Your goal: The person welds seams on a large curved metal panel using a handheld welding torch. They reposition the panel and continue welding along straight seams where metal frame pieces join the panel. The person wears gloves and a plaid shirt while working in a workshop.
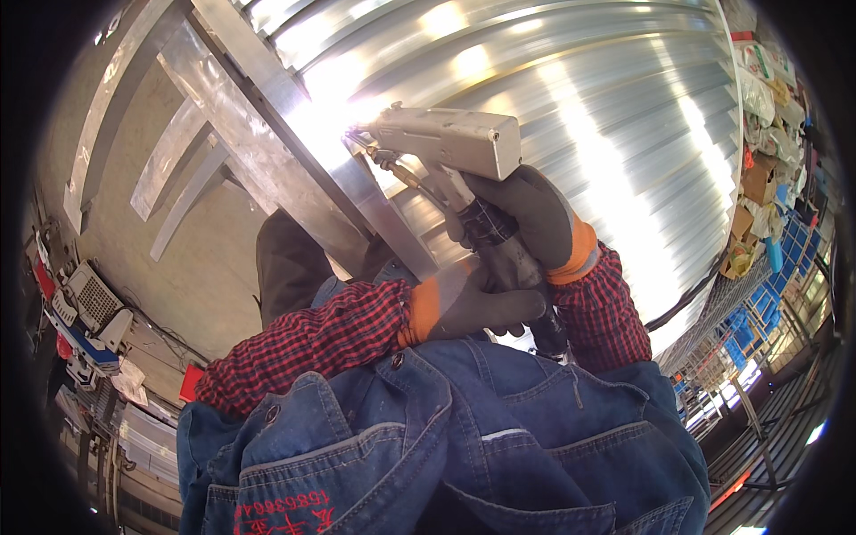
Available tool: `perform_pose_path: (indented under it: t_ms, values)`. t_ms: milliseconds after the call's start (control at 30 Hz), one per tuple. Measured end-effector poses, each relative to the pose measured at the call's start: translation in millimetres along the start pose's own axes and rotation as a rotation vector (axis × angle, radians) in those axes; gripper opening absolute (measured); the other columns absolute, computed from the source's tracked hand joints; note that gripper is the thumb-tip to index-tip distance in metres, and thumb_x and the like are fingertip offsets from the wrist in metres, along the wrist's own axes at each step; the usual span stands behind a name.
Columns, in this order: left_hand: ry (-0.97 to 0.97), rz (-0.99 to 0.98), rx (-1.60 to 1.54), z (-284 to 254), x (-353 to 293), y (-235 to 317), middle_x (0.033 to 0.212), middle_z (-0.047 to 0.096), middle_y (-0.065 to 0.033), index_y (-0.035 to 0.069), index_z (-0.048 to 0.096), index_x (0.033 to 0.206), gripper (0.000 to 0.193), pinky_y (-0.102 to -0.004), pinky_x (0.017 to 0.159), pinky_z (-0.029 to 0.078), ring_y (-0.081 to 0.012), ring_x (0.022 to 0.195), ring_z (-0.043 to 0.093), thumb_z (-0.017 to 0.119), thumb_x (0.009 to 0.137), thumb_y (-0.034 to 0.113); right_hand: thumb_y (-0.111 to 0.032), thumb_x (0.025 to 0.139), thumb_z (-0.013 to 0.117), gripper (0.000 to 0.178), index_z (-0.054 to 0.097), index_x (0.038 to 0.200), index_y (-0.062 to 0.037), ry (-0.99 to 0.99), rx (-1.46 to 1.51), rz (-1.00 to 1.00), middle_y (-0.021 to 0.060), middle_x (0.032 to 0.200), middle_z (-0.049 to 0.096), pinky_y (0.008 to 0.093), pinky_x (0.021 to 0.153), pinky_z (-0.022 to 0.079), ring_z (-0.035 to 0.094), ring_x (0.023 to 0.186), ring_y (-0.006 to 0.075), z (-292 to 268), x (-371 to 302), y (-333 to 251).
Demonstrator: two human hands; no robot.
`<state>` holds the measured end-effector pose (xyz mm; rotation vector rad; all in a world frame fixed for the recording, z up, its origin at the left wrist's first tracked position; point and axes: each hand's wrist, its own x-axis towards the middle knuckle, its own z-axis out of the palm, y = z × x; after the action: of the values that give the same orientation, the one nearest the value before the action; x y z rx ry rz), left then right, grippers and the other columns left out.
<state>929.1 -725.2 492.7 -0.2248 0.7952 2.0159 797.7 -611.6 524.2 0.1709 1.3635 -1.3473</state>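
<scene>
Both hands wear dark grey gloves with orange cuffs and grip a hand-held welding gun (450,141). My right hand (526,214) is wrapped round the upper part of its black handle. Lower on the handle, close to my body, my left hand (486,308) is closed round it. The boxy metal head points up and left, with a thin brass-coloured tube beneath the nozzle. White glare at the nozzle tip hides the contact spot, where a flat metal bar (259,165) meets the ribbed metal sheet (615,178).
Curved-looking metal strips (174,156) branch from the bar at upper left, over a pale floor (201,281). Equipment with a perforated grey panel (94,299) stands far left. Bags and boxes (758,178) crowd the right edge, above wire mesh and blue crates (749,321).
</scene>
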Motion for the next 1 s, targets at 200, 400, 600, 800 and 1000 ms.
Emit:
perform_pose_path:
  t_ms: [200,400,600,800,1000]
  values:
    - [0.044,-0.062,-0.120,11.5,-2.6,-3.1,0.105,0.077,-0.0089,0.003,0.071,0.123,0.024,-0.0336,0.080,0.061,-0.0181,0.096,0.074,0.070,0.105,0.019,-0.028,0.112,0.057,0.041,0.071,0.128,0.0067,0.025,0.020,0.014,0.0091,0.096,0.076,0.0301,0.077,0.057,0.071,0.086,0.0127,-0.3,-4.2,3.8]
    - [0.034,-0.077,-0.124,13.8,-4.9,-0.8,0.105,0.077,-0.0093,0.002,0.071,0.124,0.025,-0.0343,0.079,0.061,-0.0189,0.095,0.075,0.070,0.104,0.017,-0.028,0.112,0.057,0.041,0.071,0.129,0.0065,0.040,0.011,0.024,0.0091,0.098,0.077,0.0303,0.077,0.057,0.071,0.087,0.0124,-1.0,-8.8,5.7]
    - [0.123,-0.024,-0.180,24.0,1.2,-14.5,0.102,0.080,-0.0068,0.008,0.074,0.122,0.052,-0.0279,0.068,0.057,-0.0146,0.084,0.077,0.083,0.095,0.050,-0.029,0.112,0.057,0.041,0.071,0.129,0.0055,0.041,0.016,0.022,0.0090,0.099,0.077,0.0302,0.078,0.057,0.072,0.088,0.0120,-1.8,-11.9,10.3]
    - [-0.021,-0.052,-0.078,14.7,1.6,-14.9,0.105,0.079,-0.0088,0.006,0.074,0.121,0.053,-0.0298,0.072,0.060,-0.0170,0.088,0.077,0.081,0.096,0.052,-0.030,0.112,0.057,0.042,0.070,0.132,0.0057,0.041,-0.024,-0.019,0.0103,0.102,0.077,0.0308,0.078,0.058,0.072,0.089,0.0129,-4.0,-15.3,15.4]
    - [-0.034,-0.096,-0.041,16.7,-1.1,-6.7,0.103,0.078,-0.0085,0.007,0.075,0.120,0.051,-0.0307,0.073,0.061,-0.0158,0.089,0.075,0.081,0.095,0.051,-0.029,0.112,0.058,0.042,0.069,0.134,0.0062,0.041,0.006,-0.012,0.0098,0.103,0.077,0.0317,0.079,0.059,0.073,0.090,0.0139,-5.1,-18.2,19.6]
